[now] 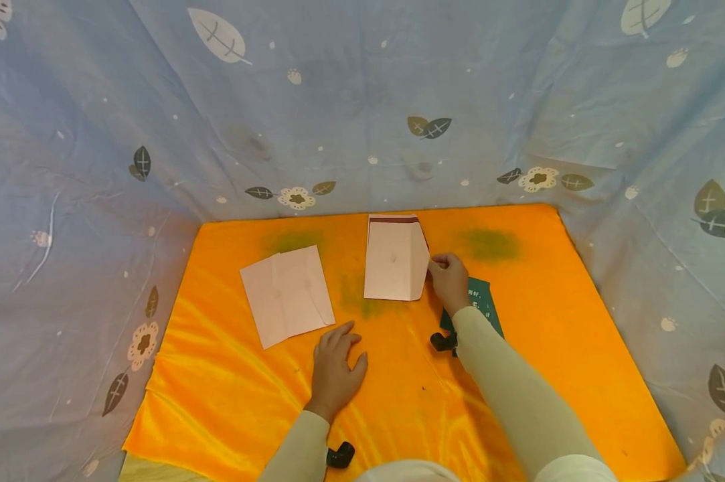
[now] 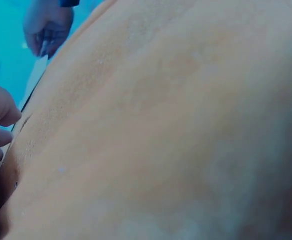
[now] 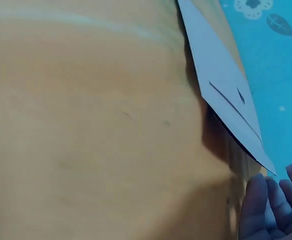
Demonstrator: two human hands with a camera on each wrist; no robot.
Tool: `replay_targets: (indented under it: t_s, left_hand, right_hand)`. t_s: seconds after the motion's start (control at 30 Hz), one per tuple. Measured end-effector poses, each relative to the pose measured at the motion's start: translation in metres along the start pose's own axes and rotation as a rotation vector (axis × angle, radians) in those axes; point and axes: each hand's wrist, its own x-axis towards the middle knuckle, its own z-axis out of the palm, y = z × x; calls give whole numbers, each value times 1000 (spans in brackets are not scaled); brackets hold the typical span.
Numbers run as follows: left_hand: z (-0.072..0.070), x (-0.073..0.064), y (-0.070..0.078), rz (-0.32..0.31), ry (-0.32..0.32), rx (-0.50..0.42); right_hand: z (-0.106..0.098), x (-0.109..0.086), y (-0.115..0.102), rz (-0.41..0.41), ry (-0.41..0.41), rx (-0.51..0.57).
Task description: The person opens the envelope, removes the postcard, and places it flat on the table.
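Note:
A pale pink envelope lies at the back middle of the orange cloth, with a dark strip along its far end and its flap on the right. At the flap's edge, my right hand pinches the paper between thumb and fingers. In the right wrist view the envelope stands partly raised off the cloth, casting a shadow. My left hand rests on the cloth with fingers spread, near the corner of two overlapping pale envelopes. Beneath the right wrist lies a dark green card with white writing, partly covered.
Orange cloth covers the work surface, creased at the front left, with greenish patches at the back. Blue-grey patterned curtains enclose it at the back and both sides. Black wrist devices show at both sleeves.

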Motion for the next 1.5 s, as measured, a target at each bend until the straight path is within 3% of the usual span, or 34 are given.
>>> replay_targets:
  t_s: [0.13, 0.43, 0.8, 1.03, 1.33, 1.5]
  left_hand:
    - [0, 0, 1, 4, -1, 1]
    - [-1, -1, 1, 9, 9, 9]
    - [2, -3, -1, 14, 3, 17]
    - [2, -3, -2, 24, 15, 19]
    - [0, -1, 4, -18, 11, -17]
    - [-2, -1, 4, -39, 73, -84]
  right_hand:
    - [-3, -19, 8, -22, -9, 33]
    - [-1, -70, 17, -62, -149, 131]
    - [-1, -123, 34, -72, -277, 147]
    - [2, -130, 50, -149, -297, 22]
    - [4, -129, 54, -148, -245, 65]
    - [4, -129, 55, -136, -249, 65]
